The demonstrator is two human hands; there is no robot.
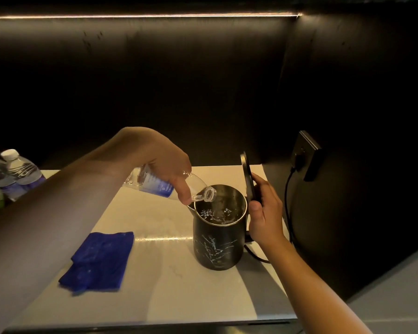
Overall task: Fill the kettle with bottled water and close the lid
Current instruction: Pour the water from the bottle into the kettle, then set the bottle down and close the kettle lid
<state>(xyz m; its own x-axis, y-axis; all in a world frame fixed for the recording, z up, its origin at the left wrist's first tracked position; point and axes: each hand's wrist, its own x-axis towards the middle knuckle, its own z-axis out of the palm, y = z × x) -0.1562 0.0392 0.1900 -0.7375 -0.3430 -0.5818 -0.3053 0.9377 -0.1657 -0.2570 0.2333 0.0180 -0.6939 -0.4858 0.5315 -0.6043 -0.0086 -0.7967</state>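
Kettle (219,239), black with pale branching marks, stands upright on a pale counter (169,285) right of centre, its round mouth open and water glinting inside. Its lid (247,179) is swung up on edge at the far right side of the mouth.

The left hand (164,165) comes in from the left, above and just left of the kettle. It grips a clear bottle (159,185) with a blue label, fingers wrapped over the top and the thumb pressed against the near side. The bottle is tipped nearly flat, with its uncapped neck reaching over the kettle's left rim and pointing down into the opening.

The right hand (263,213) is at the kettle's right side, touching it. Its fingers curl around behind the raised lid and the thumb rests near the rim, holding the lid open; the kettle's handle is hidden behind this hand.

A folded blue cloth (99,259) lies flat on the counter, well left of the kettle and nearer the viewer. Two capped bottles (15,172) stand at the far left edge. A black cord (287,206) runs from behind the kettle up to a wall socket (305,155) on the dark right wall.
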